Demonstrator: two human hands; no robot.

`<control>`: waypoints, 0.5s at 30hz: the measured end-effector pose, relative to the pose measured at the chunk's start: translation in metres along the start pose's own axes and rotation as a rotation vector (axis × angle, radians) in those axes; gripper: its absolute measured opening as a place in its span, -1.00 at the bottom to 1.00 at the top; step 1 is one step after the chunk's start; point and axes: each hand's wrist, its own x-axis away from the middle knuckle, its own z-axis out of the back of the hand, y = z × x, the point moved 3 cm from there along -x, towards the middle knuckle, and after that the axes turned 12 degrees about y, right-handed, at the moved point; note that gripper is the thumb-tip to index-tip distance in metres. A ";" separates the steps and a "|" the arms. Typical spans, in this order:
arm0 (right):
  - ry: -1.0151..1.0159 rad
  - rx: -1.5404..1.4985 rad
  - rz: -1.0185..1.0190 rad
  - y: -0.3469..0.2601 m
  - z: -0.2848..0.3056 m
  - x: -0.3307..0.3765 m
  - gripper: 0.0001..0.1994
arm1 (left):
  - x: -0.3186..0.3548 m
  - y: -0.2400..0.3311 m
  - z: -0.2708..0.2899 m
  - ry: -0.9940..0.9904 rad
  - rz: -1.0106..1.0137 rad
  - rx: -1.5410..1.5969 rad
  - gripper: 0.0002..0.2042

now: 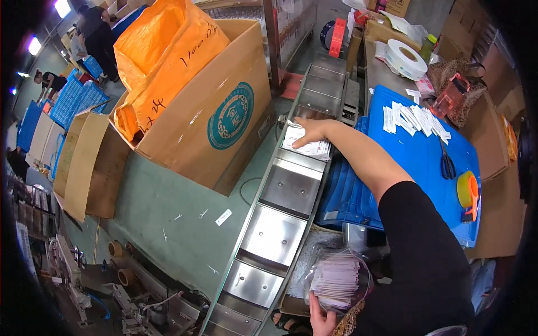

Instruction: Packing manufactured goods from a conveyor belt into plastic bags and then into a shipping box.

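Observation:
My right hand [311,132] reaches across to the conveyor [280,229], a line of metal compartments. Its thumb and fingers are closed around a stack of flat white printed packets [314,149] lying in one compartment. Low in the view, my left hand [323,320] is against the near side of a clear plastic bag [365,275], one finger stretched up along it. Inside that bag stands a tight row of pinkish-white packets [335,280]. The rest of the left hand's fingers are partly hidden.
A cardboard box [235,67] with an orange sack [162,50] stands left of the conveyor. On the right, a blue lid [386,168] carries loose white packets [412,120], black scissors [447,163] and a tape dispenser [469,193]. Machinery [140,302] stands lower left; people work far left.

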 end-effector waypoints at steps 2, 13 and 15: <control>-0.031 -0.066 0.032 -0.005 0.003 0.001 0.19 | 0.001 -0.003 0.000 0.010 0.042 0.025 -0.31; -0.086 -0.055 0.140 -0.016 0.006 0.019 0.20 | -0.002 0.003 -0.001 0.013 0.002 0.062 -0.31; -0.074 -0.033 0.171 -0.018 0.010 0.023 0.20 | -0.001 0.004 -0.001 0.013 -0.021 0.037 -0.31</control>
